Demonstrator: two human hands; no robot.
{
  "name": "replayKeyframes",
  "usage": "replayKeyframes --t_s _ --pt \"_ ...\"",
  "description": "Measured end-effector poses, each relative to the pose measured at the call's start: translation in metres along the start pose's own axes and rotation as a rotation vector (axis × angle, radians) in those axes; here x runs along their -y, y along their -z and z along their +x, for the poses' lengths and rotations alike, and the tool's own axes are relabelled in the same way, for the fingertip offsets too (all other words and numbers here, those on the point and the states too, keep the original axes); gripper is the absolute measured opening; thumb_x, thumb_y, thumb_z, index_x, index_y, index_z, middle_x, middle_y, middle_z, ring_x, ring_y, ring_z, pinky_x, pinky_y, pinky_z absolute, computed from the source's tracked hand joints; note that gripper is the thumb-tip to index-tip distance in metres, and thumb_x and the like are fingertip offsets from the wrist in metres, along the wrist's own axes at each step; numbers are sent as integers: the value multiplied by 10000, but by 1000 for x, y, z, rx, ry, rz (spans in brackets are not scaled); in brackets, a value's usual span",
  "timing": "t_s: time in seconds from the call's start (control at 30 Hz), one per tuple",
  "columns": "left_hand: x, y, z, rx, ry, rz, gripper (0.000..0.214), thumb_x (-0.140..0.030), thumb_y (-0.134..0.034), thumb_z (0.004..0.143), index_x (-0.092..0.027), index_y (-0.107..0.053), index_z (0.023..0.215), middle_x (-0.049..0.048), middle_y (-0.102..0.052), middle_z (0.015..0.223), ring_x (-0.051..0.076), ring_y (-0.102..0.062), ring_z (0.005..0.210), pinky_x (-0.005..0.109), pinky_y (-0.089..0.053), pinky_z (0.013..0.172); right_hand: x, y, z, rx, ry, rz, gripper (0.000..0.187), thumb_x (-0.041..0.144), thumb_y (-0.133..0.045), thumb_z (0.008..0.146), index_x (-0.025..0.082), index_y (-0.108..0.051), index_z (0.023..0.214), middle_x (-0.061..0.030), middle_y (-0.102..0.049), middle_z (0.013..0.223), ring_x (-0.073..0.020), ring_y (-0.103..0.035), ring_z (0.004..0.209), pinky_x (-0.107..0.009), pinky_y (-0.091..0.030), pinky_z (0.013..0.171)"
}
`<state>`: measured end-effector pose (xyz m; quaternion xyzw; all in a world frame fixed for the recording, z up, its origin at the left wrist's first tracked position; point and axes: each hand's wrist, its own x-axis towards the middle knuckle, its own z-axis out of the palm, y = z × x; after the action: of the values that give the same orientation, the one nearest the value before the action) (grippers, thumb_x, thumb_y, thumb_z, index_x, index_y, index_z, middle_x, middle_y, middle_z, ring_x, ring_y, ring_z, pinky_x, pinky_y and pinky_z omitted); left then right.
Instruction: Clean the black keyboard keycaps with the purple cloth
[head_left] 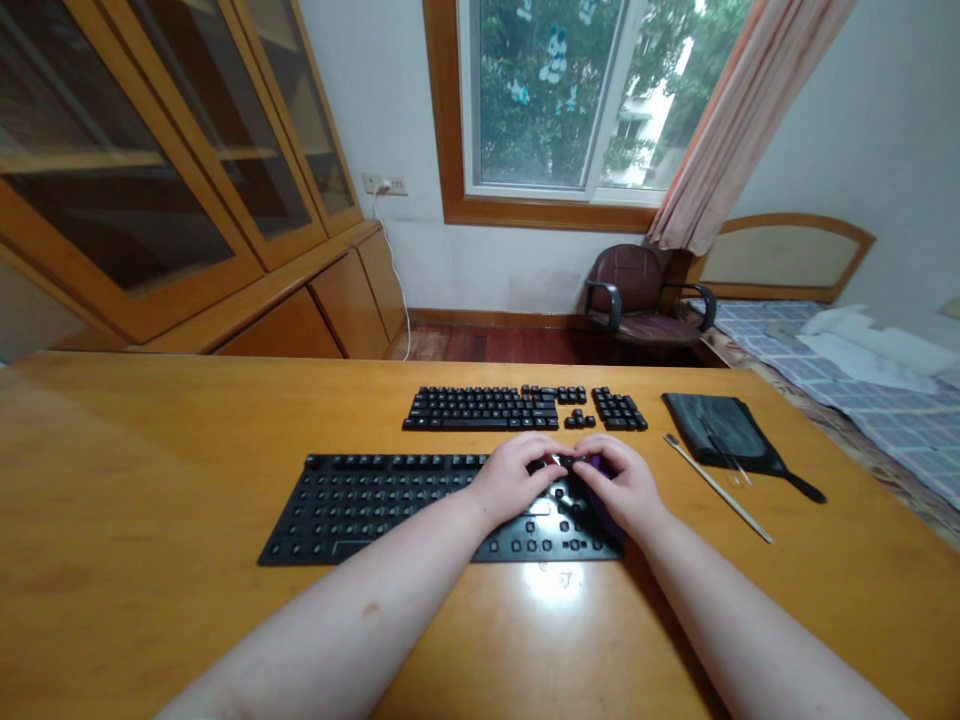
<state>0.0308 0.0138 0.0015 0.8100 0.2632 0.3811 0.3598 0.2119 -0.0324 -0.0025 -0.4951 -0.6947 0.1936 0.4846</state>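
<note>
My left hand [519, 478] is closed in a pinch over the upper right part of a black keyboard base [360, 510]. Its fingertips meet those of my right hand [621, 488] around a small dark piece, perhaps a keycap, mostly hidden by the fingers. Under my right hand, whose fingers are also drawn together, shows a bunched purple cloth [609, 515]. The base has bare key mounts over most of its face, with a row along its top edge. Just beyond it, loose black keycaps [480, 408] lie arranged in keyboard order on the wooden table [180, 450].
To the right lie a thin pale stick [720, 490] with a dark tip, and a black pouch [724, 430] with a strap and a slim tool on top. Beyond the table stand a brown armchair [634, 290], a bed [840, 350] and a glass-fronted cabinet [172, 160].
</note>
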Motion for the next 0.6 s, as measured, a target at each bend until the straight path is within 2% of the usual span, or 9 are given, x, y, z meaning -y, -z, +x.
replayKeyframes --t_s 0.13,0.27,0.43,0.6 --pt "2 0 0 -11 3 10 231 -197 -560 831 -203 -656 1041 53 -670 1037 173 -595 985 327 -455 924 0 -1 0 -11 -9 -7 113 307 -653 760 212 -621 813 -46 -658 833 -199 -621 804 -351 -498 774" --pt "2 -1 -1 -27 73 -15 261 -189 -548 830 -208 -627 1078 44 -672 1059 176 -612 965 339 -477 906 1 -3 -1 -8 -55 -46 131 303 -652 761 220 -643 862 -49 -673 855 -204 -629 812 -360 -501 771" --pt "1 -2 -1 -20 109 -74 289 -187 -546 825 -209 -597 1108 40 -668 1069 173 -626 948 335 -492 893 2 -3 0 35 -27 -50 179 296 -628 785 239 -657 952 -57 -684 915 -210 -633 848 -371 -502 783" --pt "0 -2 -1 -19 105 -37 283 -199 -539 829 -201 -596 1106 45 -664 1076 171 -624 944 327 -489 890 2 -2 1 52 -8 -59 142 296 -624 790 232 -653 914 -51 -678 892 -206 -627 846 -365 -491 788"
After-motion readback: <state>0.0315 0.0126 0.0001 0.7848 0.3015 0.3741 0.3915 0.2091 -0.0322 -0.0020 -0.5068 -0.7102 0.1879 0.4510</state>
